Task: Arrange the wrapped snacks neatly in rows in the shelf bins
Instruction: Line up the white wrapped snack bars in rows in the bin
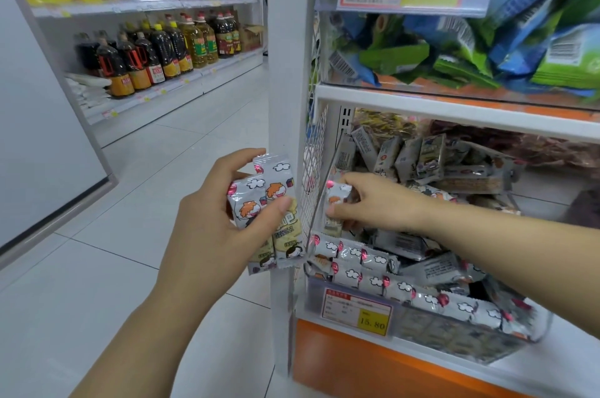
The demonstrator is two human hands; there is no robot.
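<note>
My left hand [214,219] grips two silver wrapped snacks [276,202] with cartoon prints, held upright outside the shelf, left of the white post. My right hand [367,202] reaches into the clear shelf bin [539,329] and pinches another wrapped snack [336,202] at the bin's left wall. Along the bin's front, several snacks [406,287] lie side by side in a row. Behind them more snacks [422,157] are piled loosely.
A price tag [357,310] hangs on the bin's front. The upper bin [454,50] holds blue and green packets. A white post [285,72] and mesh panel [313,170] bound the bin's left side. Oil bottles [162,50] line shelves across the tiled aisle.
</note>
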